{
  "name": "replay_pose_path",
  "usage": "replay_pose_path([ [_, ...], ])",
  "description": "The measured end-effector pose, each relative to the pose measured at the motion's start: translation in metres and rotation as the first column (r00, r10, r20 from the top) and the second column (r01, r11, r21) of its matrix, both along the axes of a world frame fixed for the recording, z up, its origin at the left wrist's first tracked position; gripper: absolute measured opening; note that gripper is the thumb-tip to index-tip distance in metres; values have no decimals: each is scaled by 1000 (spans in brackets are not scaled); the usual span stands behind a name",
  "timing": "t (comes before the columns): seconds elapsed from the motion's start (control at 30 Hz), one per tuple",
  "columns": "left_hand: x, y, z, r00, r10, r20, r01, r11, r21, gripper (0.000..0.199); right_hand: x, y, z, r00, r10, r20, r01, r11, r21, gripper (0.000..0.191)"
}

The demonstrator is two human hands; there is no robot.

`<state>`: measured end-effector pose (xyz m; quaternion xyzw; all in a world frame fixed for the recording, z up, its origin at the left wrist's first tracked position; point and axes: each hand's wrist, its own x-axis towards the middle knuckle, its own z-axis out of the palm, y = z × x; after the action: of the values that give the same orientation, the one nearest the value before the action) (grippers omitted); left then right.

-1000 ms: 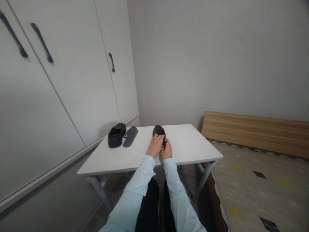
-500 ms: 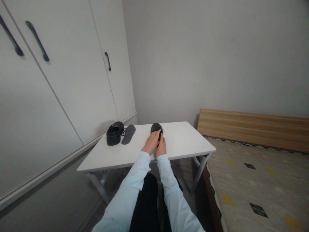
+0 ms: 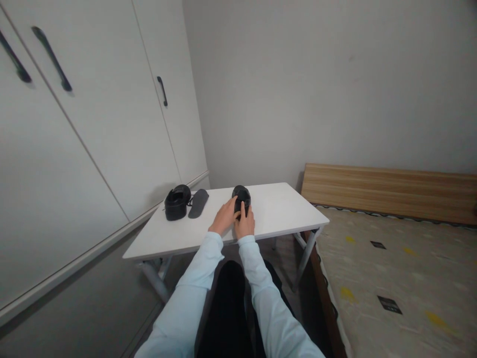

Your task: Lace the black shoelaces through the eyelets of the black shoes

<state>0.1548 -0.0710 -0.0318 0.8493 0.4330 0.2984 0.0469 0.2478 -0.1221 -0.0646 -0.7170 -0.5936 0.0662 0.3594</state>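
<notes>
Here, an insole (image 3: pixel 198 204) and a second shoe (image 3: pixel 176 205) lie left of the left hand (image 3: pixel 224 217); bare worktop (image 3: pixel 280 208) spreads right of the right hand (image 3: pixel 244 222), its near edge just behind both. Each touches the shoe (image 3: pixel 241 191) ahead, right fingers (image 3: pixel 243 209) at its opening; whether they grip, I cannot tell.

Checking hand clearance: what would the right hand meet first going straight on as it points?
The shoe between the hands; the fingers seem to touch it, though depth is hard to judge.
</notes>
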Motion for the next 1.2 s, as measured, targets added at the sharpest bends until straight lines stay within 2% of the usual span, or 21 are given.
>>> replay_pose_path([
  [0.2, -29, 7, -11, 969, 233, -83, -234, 972, 5, 55, -2, -3, 2, 1000, 0, 22, 1, 999, -40, 78],
  [0.4, -75, 20, -17, 847, 491, -203, -511, 858, -60, 55, -1, -4, 1, 1000, 0, 27, 1, 999, -45, 78],
  [0.53, -101, 26, -21, 796, 567, -212, -596, 795, -110, 61, -2, -5, 1, 1000, -5, 29, 6, 999, -50, 79],
  [0.77, -117, 28, -35, 741, 639, -205, -667, 737, -111, 68, -2, -5, 4, 1000, 0, 28, 2, 998, -69, 81],
  [0.97, -115, 23, -41, 741, 611, -276, -652, 753, -83, 58, -2, -6, 5, 1000, 2, 21, 0, 997, -74, 81],
  [1.2, -113, 18, -41, 731, 570, -375, -653, 743, -144, 48, -3, -9, 9, 999, -8, 46, 13, 994, -110, 81],
])
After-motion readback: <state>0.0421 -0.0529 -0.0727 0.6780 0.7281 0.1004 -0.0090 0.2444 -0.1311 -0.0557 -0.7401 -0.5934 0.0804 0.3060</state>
